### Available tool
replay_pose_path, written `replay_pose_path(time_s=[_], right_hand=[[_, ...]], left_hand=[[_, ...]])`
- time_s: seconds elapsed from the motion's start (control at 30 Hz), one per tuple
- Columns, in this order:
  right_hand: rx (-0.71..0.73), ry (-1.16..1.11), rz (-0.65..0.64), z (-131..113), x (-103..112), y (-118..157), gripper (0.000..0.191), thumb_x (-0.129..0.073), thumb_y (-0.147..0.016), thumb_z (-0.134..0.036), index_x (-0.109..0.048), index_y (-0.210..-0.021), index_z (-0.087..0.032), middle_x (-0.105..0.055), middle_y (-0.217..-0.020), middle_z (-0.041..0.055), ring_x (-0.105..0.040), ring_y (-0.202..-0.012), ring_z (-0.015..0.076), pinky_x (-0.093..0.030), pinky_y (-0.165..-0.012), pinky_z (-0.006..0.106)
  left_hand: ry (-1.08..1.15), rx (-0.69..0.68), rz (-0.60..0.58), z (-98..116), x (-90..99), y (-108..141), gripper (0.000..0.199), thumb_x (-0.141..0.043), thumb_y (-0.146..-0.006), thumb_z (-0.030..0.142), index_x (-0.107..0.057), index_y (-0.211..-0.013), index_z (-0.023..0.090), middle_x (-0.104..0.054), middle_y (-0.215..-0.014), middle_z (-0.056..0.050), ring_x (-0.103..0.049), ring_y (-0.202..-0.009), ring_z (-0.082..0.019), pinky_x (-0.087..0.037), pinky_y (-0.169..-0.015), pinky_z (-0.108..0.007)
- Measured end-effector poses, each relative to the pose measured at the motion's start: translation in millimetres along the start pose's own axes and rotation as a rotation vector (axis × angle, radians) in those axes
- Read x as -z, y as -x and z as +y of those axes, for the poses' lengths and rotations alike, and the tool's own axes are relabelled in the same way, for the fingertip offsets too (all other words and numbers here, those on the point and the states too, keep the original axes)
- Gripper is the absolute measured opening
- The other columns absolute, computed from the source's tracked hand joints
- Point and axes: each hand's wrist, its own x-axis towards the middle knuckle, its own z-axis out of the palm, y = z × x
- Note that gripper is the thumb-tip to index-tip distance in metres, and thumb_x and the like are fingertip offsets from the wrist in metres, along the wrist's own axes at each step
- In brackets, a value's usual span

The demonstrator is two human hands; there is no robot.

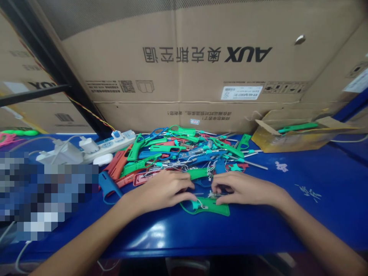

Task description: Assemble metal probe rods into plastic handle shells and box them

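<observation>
In front of me, a green lighter casing (220, 207) lies flat on the blue tabletop, with a teal trigger piece (196, 205) and thin white wire at its left end. My left hand (169, 189) is curled at that end, thumb against the casing and fingers bent. Over the casing's middle, my right hand (241, 188) pinches a small metallic part (212, 194) between thumb and fingers; its exact kind is too blurred to tell. Just beyond my fingers lies another green casing (199, 174) with white wires. The palms and some fingertips are hidden.
Behind my hands spreads a pile of red, blue and green lighter casings (168, 148) with metal tubes. An opened carton (296, 142) holding green parts stands at right. A white power strip (110, 145) lies left. A large cardboard box (178, 88) walls off the back.
</observation>
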Motion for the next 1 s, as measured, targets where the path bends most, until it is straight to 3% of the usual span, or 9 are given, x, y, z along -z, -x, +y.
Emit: replay_pose_path(time_s=[0.13,0.47,0.8,1.0], right_hand=[[0.026,0.027,0.023,-3,-1,-2,0.022,-0.065,-0.09,-0.041,-0.063,-0.095,-0.019,-0.061,-0.088,0.001,-0.054,-0.075,0.0132,-0.039,-0.065,0.025],[0.074,0.073,-0.034,-13,-12,-4,0.016,-0.065,-0.089,-0.036,-0.064,-0.091,-0.02,-0.064,-0.086,0.0002,-0.058,-0.078,0.0142,-0.04,-0.067,0.025],[0.024,0.136,0.062,-9,-6,4,0.015,-0.062,-0.092,-0.035,-0.062,-0.098,-0.022,-0.066,-0.096,0.0018,-0.059,-0.081,0.0163,-0.04,-0.068,0.027],[0.122,0.026,-0.054,-20,-7,4,0.016,-0.068,-0.088,-0.035,-0.065,-0.092,-0.02,-0.064,-0.084,-0.0008,-0.056,-0.072,0.0125,-0.041,-0.065,0.024]], left_hand=[[-0.055,0.001,0.089,6,-12.3,-7,0.034,-0.04,-0.105,0.039,-0.068,-0.104,0.019,-0.066,-0.093,-0.003,-0.063,-0.084,-0.017,-0.046,-0.074,-0.029],[0.011,-0.003,0.058,17,-17.8,-8,0.022,-0.044,-0.099,0.027,-0.063,-0.094,0.019,-0.063,-0.093,-0.003,-0.06,-0.083,-0.016,-0.046,-0.067,-0.028],[0.029,0.048,0.088,16,-17.6,-9,0.021,-0.042,-0.101,0.029,-0.061,-0.1,0.02,-0.065,-0.098,-0.002,-0.062,-0.085,-0.016,-0.046,-0.069,-0.027],[-0.016,0.06,0.019,20,-12.6,-7,0.015,-0.047,-0.093,0.026,-0.06,-0.096,0.019,-0.064,-0.092,-0.003,-0.061,-0.085,-0.019,-0.046,-0.069,-0.03]])
